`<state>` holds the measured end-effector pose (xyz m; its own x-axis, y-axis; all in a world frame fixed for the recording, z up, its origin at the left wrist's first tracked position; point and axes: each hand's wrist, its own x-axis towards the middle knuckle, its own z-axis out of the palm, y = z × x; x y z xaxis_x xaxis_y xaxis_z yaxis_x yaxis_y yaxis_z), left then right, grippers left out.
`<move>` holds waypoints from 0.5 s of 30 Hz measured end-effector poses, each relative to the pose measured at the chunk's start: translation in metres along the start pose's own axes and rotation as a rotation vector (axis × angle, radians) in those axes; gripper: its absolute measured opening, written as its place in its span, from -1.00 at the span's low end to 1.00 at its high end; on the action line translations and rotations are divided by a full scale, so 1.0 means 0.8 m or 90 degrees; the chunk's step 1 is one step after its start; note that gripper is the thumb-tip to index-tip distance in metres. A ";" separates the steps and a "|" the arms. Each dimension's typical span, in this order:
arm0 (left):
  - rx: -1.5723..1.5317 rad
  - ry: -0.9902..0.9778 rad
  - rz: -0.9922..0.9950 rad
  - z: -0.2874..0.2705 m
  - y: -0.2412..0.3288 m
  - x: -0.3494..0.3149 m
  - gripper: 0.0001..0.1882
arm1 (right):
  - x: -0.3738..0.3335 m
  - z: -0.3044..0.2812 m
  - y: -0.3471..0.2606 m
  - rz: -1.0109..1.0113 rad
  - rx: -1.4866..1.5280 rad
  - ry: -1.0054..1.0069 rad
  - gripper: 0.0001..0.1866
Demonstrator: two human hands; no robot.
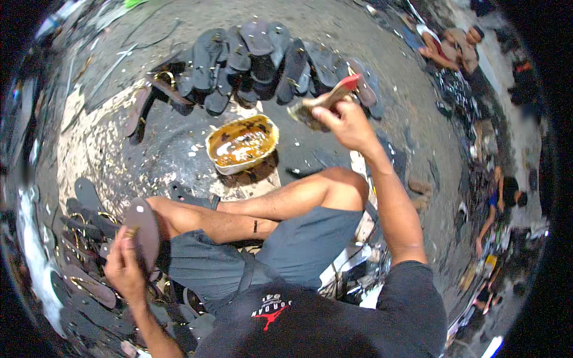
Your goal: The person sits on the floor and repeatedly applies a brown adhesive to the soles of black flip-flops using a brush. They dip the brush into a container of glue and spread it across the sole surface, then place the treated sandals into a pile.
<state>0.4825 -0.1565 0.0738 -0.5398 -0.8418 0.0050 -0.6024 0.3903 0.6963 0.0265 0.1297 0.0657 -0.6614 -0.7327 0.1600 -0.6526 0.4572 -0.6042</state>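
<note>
Below-left of R hand (346,122): glue bowl (242,143) on floor, amber glue inside. R hand fingers wrapped round brush (325,101), red-tipped handle pointing up-right, bristles toward bowl. L hand (124,268) low by knee, pinching brown sandal sole (143,232) at edge, sole upright. Beyond bowl: row of dark soles (262,59). Around L hand: more soles (83,262) piled.
</note>
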 end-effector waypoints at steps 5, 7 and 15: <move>0.333 -0.047 0.332 0.030 0.015 -0.008 0.11 | -0.032 0.011 -0.047 0.173 0.520 0.188 -0.63; 0.299 -0.017 0.319 0.033 0.004 0.012 0.12 | -0.025 0.035 -0.058 0.194 0.686 0.266 -0.68; -0.915 -0.196 -0.198 0.088 0.089 0.003 -0.23 | -0.025 0.143 -0.253 0.007 0.736 0.041 -0.68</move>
<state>0.3968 -0.1043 0.0732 -0.7113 -0.6396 -0.2915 0.2633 -0.6270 0.7332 0.2145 -0.0058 0.0955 -0.7045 -0.6891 0.1701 0.0587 -0.2954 -0.9536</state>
